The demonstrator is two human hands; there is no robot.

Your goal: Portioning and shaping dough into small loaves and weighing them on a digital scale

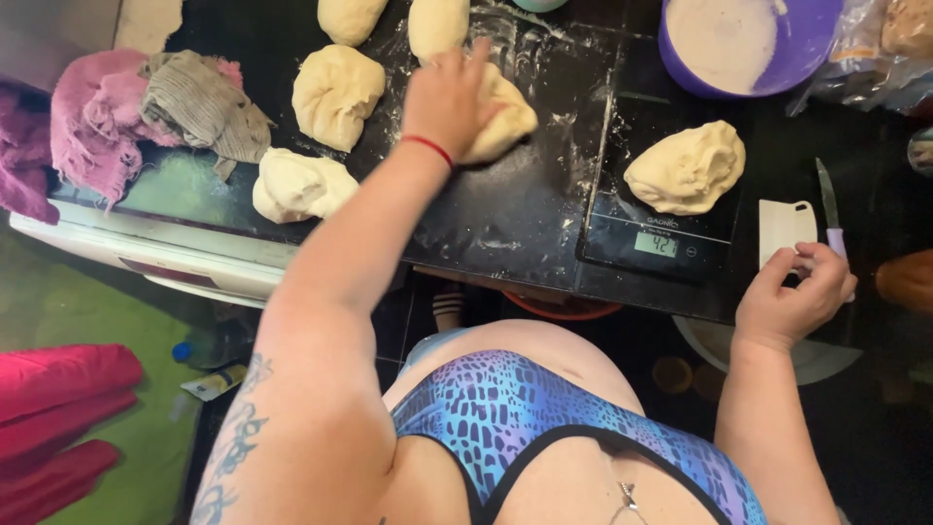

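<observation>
My left hand (449, 95), a red string around its wrist, reaches forward and cups a pale dough piece (505, 124) on the floured black worktop (525, 194). My right hand (792, 297) rests at the worktop's near right edge. Its fingers curl around the purple handle of a small knife (828, 209), whose blade points away from me. The hand also touches the lower edge of a white plastic scraper (785, 228). Another dough lump (685, 167) sits on a black digital kitchen scale (622, 238) between my hands.
Several more dough pieces (335, 95) lie at the left and far side of the worktop. A purple bowl (748, 39) of flour stands at the far right, with plastic bags (889, 53) beside it. Pink towels (92, 122) and a grey cloth (206, 105) are heaped at the left.
</observation>
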